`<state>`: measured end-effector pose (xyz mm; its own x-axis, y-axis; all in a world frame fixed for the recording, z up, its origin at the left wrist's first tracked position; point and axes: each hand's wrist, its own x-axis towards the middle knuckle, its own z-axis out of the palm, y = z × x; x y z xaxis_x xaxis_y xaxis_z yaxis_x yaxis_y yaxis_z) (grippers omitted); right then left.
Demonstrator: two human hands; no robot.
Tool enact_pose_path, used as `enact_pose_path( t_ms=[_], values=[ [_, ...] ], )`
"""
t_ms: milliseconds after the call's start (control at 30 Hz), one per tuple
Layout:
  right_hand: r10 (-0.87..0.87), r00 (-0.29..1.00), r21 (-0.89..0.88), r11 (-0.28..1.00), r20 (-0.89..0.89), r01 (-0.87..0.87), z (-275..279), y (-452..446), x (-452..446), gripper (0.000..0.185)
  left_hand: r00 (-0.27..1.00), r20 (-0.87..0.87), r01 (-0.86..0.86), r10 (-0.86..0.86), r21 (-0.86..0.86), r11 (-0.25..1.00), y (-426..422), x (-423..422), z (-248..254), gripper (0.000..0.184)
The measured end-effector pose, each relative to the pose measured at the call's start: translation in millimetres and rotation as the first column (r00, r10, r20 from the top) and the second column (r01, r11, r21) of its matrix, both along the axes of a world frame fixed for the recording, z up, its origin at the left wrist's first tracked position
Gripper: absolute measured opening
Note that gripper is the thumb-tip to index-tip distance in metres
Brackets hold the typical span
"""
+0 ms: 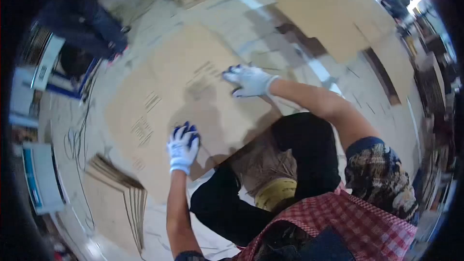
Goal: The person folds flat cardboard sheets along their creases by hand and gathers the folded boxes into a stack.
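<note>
A large flat cardboard sheet [169, 67] with printed lines and text spreads out in front of my knees. My left hand [182, 147], in a white glove with blue fingertips, is at the sheet's near left part, its fingers apart. Farther right, my right hand [251, 81] in a matching glove is over the sheet's right edge, fingers stretched and thumb apart. Neither hand holds anything that I can see. Whether the palms press on the cardboard or hover just above it, I cannot tell.
Folded cardboard pieces [116, 198] are stacked at the lower left. More cardboard [343, 14] lies at the upper right. A yellow round object [276, 193] is between my legs. One person [87, 19] stands at the upper left; cables [79, 145] trail along the floor.
</note>
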<state>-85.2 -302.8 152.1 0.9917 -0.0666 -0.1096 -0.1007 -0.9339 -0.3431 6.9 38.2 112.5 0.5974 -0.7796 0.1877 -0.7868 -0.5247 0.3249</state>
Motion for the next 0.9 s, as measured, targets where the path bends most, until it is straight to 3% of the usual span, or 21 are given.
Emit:
enact_pose_path(
  t_ms=[33,67,100,133,200,267,367,467,533,600,667,700,733,800,833,867,900],
  values=[
    [-0.046,0.998,0.065,0.997,0.030,0.044,7.6,-22.8,-28.5,0.069,0.999,-0.032,0.010,-0.012,-0.070,0.998,2.9,0.9,9.7,0.021],
    [-0.199,0.979,-0.142,0.971,-0.051,0.190,23.8,-45.8,-59.8,0.072,0.997,-0.068,-0.032,0.025,-0.101,0.994,7.4,-4.4,18.4,0.020],
    [-0.362,0.928,-0.348,0.884,-0.088,0.312,39.8,-74.6,-92.3,0.074,0.994,-0.093,-0.074,0.062,-0.135,0.988,8.4,-7.0,26.7,0.020],
    [-0.545,0.837,-0.399,0.757,0.050,0.517,24.0,-108.0,-120.5,0.079,0.995,-0.086,-0.058,0.043,-0.171,0.984,5.2,-13.2,36.4,0.019],
    [-0.764,0.624,-0.505,0.480,0.161,0.718,7.3,-149.7,-171.3,0.084,0.999,-0.045,-0.020,0.011,-0.209,0.978,-2.6,-24.7,57.0,0.019],
    [-0.789,0.586,-0.484,0.446,0.185,0.753,-2.3,-170.4,-199.2,0.077,0.992,-0.102,0.046,-0.067,-0.200,0.979,-12.2,-43.0,74.8,0.020],
    [-0.797,0.561,-0.485,0.409,0.224,0.773,-15.2,-203.5,-195.5,0.064,0.979,-0.040,0.194,-0.202,-0.162,0.968,-32.3,-65.8,99.1,0.019],
    [-0.794,0.570,-0.526,0.399,0.211,0.751,-29.1,-203.4,-200.4,0.053,0.976,-0.085,0.185,-0.198,-0.138,0.973,-45.5,-92.3,121.3,0.019],
    [-0.610,0.773,-0.677,0.495,0.176,0.545,-1.7,-185.7,-190.2,0.038,0.973,-0.126,0.173,-0.193,-0.155,0.973,-64.5,-106.2,131.0,0.019],
    [-0.484,0.842,-0.467,0.703,0.237,0.536,39.4,-154.7,-188.0,0.024,0.960,-0.122,0.229,-0.253,-0.181,0.957,-100.7,-121.1,132.2,0.027],
    [-0.158,0.858,-0.589,0.666,0.488,0.457,73.8,-114.9,-180.0,0.018,0.934,-0.203,0.249,-0.294,-0.219,0.943,-155.4,-138.1,116.6,0.047],
    [-0.229,0.847,-0.471,0.747,0.480,0.469,103.1,-82.9,-176.0,0.018,0.896,-0.339,0.172,-0.287,-0.332,0.927,-184.8,-162.2,121.7,0.062],
    [-0.295,0.836,-0.346,0.808,0.463,0.477,136.8,-44.9,-175.5,0.018,0.854,-0.368,0.232,-0.368,-0.362,0.903,-209.9,-168.1,107.5,0.073],
    [-0.300,0.888,-0.207,0.899,0.349,0.385,195.9,28.3,-188.7,0.033,0.687,-0.450,0.448,-0.570,-0.355,0.820,-245.3,-174.4,92.0,0.063],
    [-0.288,0.896,-0.203,0.908,0.337,0.368,190.2,43.6,-196.6,0.033,0.692,-0.463,0.431,-0.554,-0.352,0.831,-235.1,-177.2,86.9,0.063],
    [-0.039,0.802,-0.159,0.973,0.596,0.166,181.5,54.1,-207.5,0.039,0.647,-0.557,0.274,-0.521,-0.467,0.841,-223.8,-180.0,87.7,0.057],
    [0.165,0.575,-0.167,0.985,0.802,-0.049,173.7,60.5,-219.0,0.045,0.586,-0.643,0.097,-0.494,-0.549,0.830,-209.7,-182.1,91.1,0.051]
  ],
)
